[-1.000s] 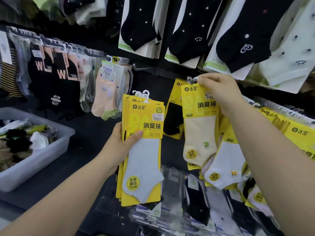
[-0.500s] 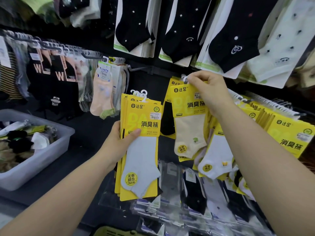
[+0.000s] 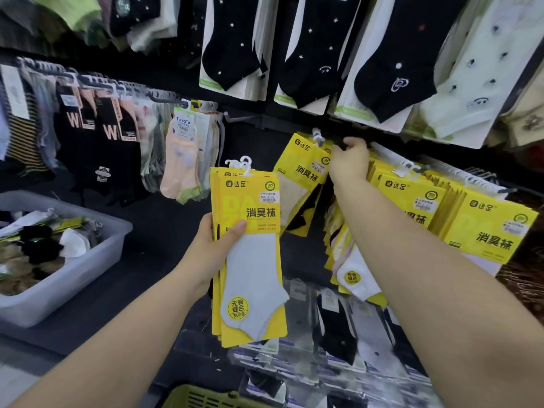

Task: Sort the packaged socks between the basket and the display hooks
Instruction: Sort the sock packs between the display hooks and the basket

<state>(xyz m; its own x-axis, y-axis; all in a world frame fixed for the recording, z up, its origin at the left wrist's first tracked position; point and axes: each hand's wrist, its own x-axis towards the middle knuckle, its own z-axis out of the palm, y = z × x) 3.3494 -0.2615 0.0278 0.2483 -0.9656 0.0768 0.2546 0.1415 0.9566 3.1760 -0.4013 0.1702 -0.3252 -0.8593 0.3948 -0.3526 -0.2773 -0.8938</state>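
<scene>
Packaged socks sit gripped in my left hand, left of the tilted pack. My right hand is just right of it, grip unclear. I should seat its hanger fully.

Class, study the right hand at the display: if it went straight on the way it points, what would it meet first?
Likely the dark back wall just beyond the right hand, beside the tilted yellow pack's white hanger. Depth is unclear.

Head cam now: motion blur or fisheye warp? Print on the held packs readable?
Head view: wide-angle bending toward the edges; held yellow packs sharp, print readable; tilted pack by the right hand slightly smeared; clear-bagged socks at the bottom soft.
</scene>
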